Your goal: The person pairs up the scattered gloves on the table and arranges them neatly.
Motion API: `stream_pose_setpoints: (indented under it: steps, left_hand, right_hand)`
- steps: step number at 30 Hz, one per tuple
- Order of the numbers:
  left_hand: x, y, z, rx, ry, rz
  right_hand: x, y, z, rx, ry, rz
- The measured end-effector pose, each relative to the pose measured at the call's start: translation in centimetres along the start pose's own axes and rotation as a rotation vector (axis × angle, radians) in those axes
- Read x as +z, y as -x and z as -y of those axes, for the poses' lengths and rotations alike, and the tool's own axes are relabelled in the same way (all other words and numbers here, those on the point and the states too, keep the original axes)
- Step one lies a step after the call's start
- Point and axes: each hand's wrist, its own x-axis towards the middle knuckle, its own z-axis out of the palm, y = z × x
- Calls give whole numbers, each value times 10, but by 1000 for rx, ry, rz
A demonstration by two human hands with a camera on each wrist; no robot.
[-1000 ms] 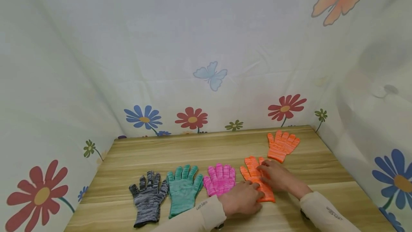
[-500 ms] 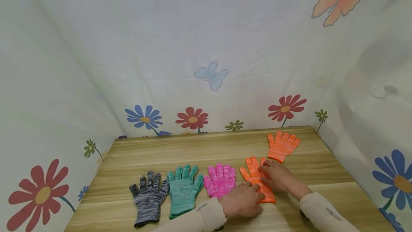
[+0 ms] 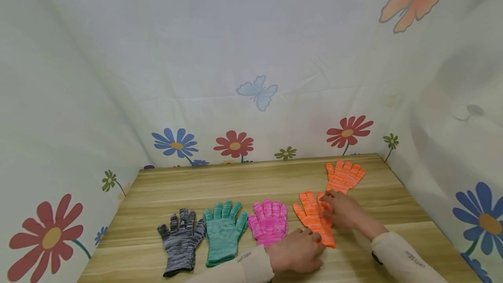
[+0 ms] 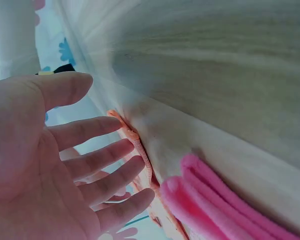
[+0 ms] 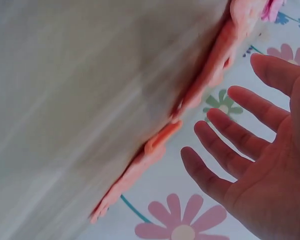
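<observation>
An orange knit glove (image 3: 313,217) lies flat on the wooden table (image 3: 235,182), fingers pointing to the back. By its cuff, on the near left side, is my left hand (image 3: 298,250); the left wrist view shows its fingers (image 4: 107,159) spread and holding nothing. My right hand (image 3: 342,209) is over the glove's right edge and hides part of it. In the right wrist view its fingers (image 5: 237,132) are loosely extended with nothing in them. A second orange glove (image 3: 343,175) lies farther back to the right. Left of my left hand is a pink glove (image 3: 269,222).
A green glove (image 3: 224,232) and a grey-black glove (image 3: 180,243) lie farther left in the same row. White cloth walls printed with flowers and butterflies enclose the table at the back and on both sides.
My left hand has drawn slightly toward me, baring more of the orange glove's cuff. My right hand has shifted a little to the right. The gloves lie almost as before.
</observation>
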Motion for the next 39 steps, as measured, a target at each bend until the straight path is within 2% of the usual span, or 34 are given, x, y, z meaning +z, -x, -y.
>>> stream_pose_setpoints:
  steps: [5, 12, 20, 26, 39]
  left_hand:
    - [2, 1, 0, 0, 5, 11]
    - [3, 1, -3, 3, 19, 28]
    - [4, 1, -5, -15, 55, 50]
    - [4, 1, -5, -20, 43, 42]
    - [2, 2, -6, -8, 50, 47]
  right_hand:
    - [-11, -5, -10, 5, -4, -56]
    - [-25, -11, -33, 66, -41, -88]
    - [-22, -25, -61, 101, -82, -68]
    - [-18, -36, -78, 128, -83, -76]
    - [-11, -58, -97, 175, -79, 46]
